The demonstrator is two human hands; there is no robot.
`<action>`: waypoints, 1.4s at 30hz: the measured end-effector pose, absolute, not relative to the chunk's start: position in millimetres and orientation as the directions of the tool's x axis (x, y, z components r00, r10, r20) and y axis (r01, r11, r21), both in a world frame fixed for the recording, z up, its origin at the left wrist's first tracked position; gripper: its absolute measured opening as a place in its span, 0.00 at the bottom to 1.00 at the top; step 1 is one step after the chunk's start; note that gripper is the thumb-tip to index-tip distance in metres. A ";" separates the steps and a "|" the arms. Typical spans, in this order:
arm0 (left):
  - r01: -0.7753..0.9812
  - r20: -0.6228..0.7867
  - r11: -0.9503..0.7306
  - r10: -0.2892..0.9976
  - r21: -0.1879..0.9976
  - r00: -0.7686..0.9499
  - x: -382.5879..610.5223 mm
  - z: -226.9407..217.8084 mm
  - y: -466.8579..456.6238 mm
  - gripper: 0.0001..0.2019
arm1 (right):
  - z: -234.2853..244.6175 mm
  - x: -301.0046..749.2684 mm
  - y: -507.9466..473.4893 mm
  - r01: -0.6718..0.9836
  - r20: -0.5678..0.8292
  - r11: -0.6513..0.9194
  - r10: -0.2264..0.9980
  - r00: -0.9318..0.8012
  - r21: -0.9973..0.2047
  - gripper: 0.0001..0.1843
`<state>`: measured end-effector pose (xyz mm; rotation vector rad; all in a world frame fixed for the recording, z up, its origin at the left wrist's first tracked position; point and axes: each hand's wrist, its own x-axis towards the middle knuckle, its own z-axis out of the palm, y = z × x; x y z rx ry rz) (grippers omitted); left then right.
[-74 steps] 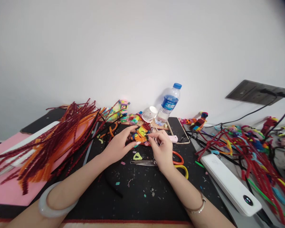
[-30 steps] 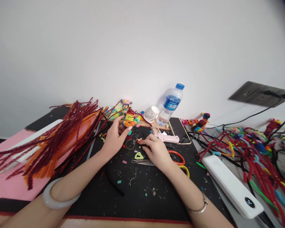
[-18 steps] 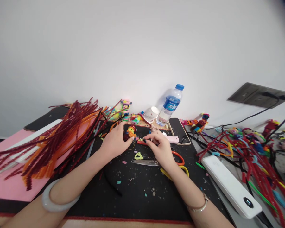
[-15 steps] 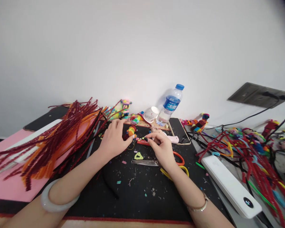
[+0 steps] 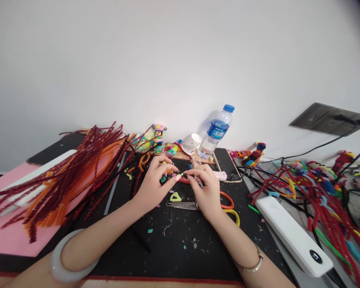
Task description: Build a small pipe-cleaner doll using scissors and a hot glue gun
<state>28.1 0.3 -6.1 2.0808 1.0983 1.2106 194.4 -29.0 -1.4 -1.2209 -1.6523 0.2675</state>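
Observation:
A small multicoloured pipe-cleaner figure (image 5: 170,172), with orange, yellow and dark parts, is held between both hands over the black mat (image 5: 168,256). My left hand (image 5: 157,181) is closed round its body, the thumb pointing at the right fingertips. At the figure's right end, my right hand (image 5: 205,186) pinches a thin dark and yellow-green part; the fingers hide most of it. Beneath my right wrist lie scissors (image 5: 184,205) with red and yellow handles, blades pointing left. A small pale-yellow triangular piece (image 5: 175,197) rests just above the blades.
Red and orange pipe cleaners (image 5: 78,180) are heaped at left. Behind my hands stand a water bottle (image 5: 217,132) and a tipped paper cup (image 5: 192,144). A phone (image 5: 228,164), a white power bank (image 5: 294,236) and tangled pipe cleaners (image 5: 327,212) are at right. Scraps dot the mat.
My left hand has moved right, closing round the figure and bringing its thumb near the right fingertips. My right hand has shifted slightly. The scissors stay put.

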 end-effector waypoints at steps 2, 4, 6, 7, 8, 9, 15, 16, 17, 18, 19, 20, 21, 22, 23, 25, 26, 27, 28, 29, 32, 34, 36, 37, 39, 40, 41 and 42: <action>0.363 0.448 -0.527 0.848 0.768 0.284 28.8 -7.2 0.1 0.06 | -1.5 193.6 -29.5 0.599 0.602 0.472 0.798 0.020 -0.647 0.06; 0.333 0.420 -0.499 0.862 0.800 0.283 29.5 -8.3 -0.3 0.05 | -1.5 193.3 -29.8 0.606 0.607 0.477 0.795 0.011 -0.636 0.06; 0.316 0.403 -0.481 0.871 0.818 0.281 30.2 -9.1 -0.8 0.05 | -1.6 193.3 -29.9 0.611 0.608 0.478 0.794 0.007 -0.631 0.06; 0.310 0.399 -0.476 0.873 0.823 0.281 30.5 -9.3 -1.1 0.05 | -1.6 193.5 -29.8 0.612 0.610 0.480 0.793 0.005 -0.629 0.06; 0.306 0.397 -0.474 0.874 0.826 0.281 30.7 -9.4 -1.3 0.05 | -1.7 193.6 -29.8 0.613 0.610 0.481 0.792 0.002 -0.627 0.06; 0.302 0.395 -0.472 0.874 0.828 0.281 30.9 -9.3 -1.4 0.05 | -1.7 193.7 -29.8 0.613 0.611 0.482 0.792 0.000 -0.625 0.06; 0.291 0.394 -0.474 0.871 0.831 0.294 30.5 -8.1 -1.6 0.04 | -0.6 193.5 -30.2 0.604 0.625 0.501 0.780 -0.005 -0.620 0.07; 0.293 0.394 -0.476 0.870 0.829 0.296 30.4 -8.2 -1.5 0.04 | -0.3 193.6 -30.2 0.607 0.626 0.501 0.780 -0.007 -0.617 0.07; 0.295 0.396 -0.478 0.869 0.828 0.297 30.3 -8.5 -1.3 0.04 | -0.2 193.7 -30.3 0.610 0.624 0.499 0.781 -0.008 -0.616 0.07; 0.298 0.396 -0.478 0.869 0.826 0.297 30.1 -8.8 -0.9 0.04 | -0.4 193.9 -30.3 0.612 0.622 0.497 0.783 -0.010 -0.616 0.07; 0.303 0.394 -0.476 0.871 0.825 0.294 30.0 -9.0 -0.5 0.05 | -0.8 194.2 -30.4 0.613 0.619 0.494 0.785 -0.011 -0.616 0.07; 0.309 0.394 -0.474 0.873 0.825 0.288 29.9 -9.2 0.1 0.05 | -1.5 194.4 -30.5 0.613 0.616 0.492 0.787 -0.012 -0.618 0.06; 0.315 0.394 -0.472 0.875 0.823 0.280 29.7 -9.3 0.8 0.05 | -2.2 194.6 -30.7 0.614 0.612 0.489 0.791 -0.012 -0.620 0.06; 0.320 0.396 -0.471 0.877 0.822 0.274 29.4 -9.3 1.5 0.05 | -2.8 194.8 -30.7 0.616 0.607 0.484 0.795 -0.012 -0.622 0.06; 0.325 0.397 -0.470 0.878 0.821 0.268 29.1 -9.3 2.2 0.05 | -3.1 194.8 -30.6 0.619 0.601 0.478 0.799 -0.012 -0.624 0.06; 0.331 0.402 -0.473 0.878 0.817 0.260 28.2 -9.3 3.9 0.05 | -1.3 195.6 -29.6 0.628 0.593 0.465 0.805 -0.008 -0.624 0.06; 0.335 0.408 -0.477 0.876 0.813 0.257 27.6 -9.5 4.8 0.05 | 1.2 196.7 -28.6 0.636 0.591 0.458 0.807 -0.003 -0.622 0.07; 0.341 0.414 -0.480 0.875 0.808 0.250 27.0 -9.8 5.7 0.05 | 5.1 198.8 -27.3 0.647 0.585 0.447 0.811 -0.002 -0.618 0.07; 0.347 0.421 -0.483 0.874 0.804 0.241 26.3 -10.2 6.8 0.05 | 10.1 202.1 -26.0 0.663 0.574 0.434 0.819 -0.008 -0.610 0.07; 0.349 0.429 -0.487 0.873 0.801 0.232 25.7 -10.6 7.9 0.05 | 16.1 206.8 -25.0 0.685 0.543 0.410 0.839 -0.024 -0.603 0.06; 0.343 0.448 -0.492 0.871 0.800 0.202 23.7 -11.4 11.2 0.04 | 34.1 228.7 -27.4 0.777 0.282 0.320 0.940 -0.190 -0.543 0.07; 0.342 0.455 -0.491 0.871 0.801 0.185 22.7 -10.6 12.8 0.04 | 40.4 246.1 -35.4 0.845 0.085 0.244 0.969 -0.232 -0.476 0.08; 0.352 0.462 -0.492 0.870 0.796 0.171 22.1 -9.1 13.5 0.04 | 39.5 260.5 -47.3 0.903 -0.047 0.179 0.976 -0.213 -0.390 0.08; 0.359 0.467 -0.494 0.869 0.792 0.165 21.9 -8.4 13.5 0.03 | 36.6 265.3 -53.7 0.923 -0.090 0.158 0.975 -0.201 -0.351 0.10; 0.371 0.476 -0.499 0.865 0.783 0.159 21.7 -7.2 13.1 0.03 | 28.6 269.3 -64.9 0.947 -0.114 0.152 0.975 -0.191 -0.282 0.16; 0.376 0.476 -0.499 0.865 0.781 0.158 21.6 -6.9 12.9 0.03 | 24.7 268.9 -69.2 0.955 -0.141 0.158 0.970 -0.198 -0.251 0.17; 0.382 0.475 -0.496 0.866 0.780 0.155 21.5 -6.8 12.7 0.03 | 21.4 267.3 -72.4 0.962 -0.149 0.156 0.970 -0.192 -0.224 0.19; 0.388 0.472 -0.491 0.869 0.780 0.150 21.2 -6.9 12.7 0.04 | 19.1 265.4 -74.8 0.967 -0.160 0.148 0.970 -0.182 -0.206 0.18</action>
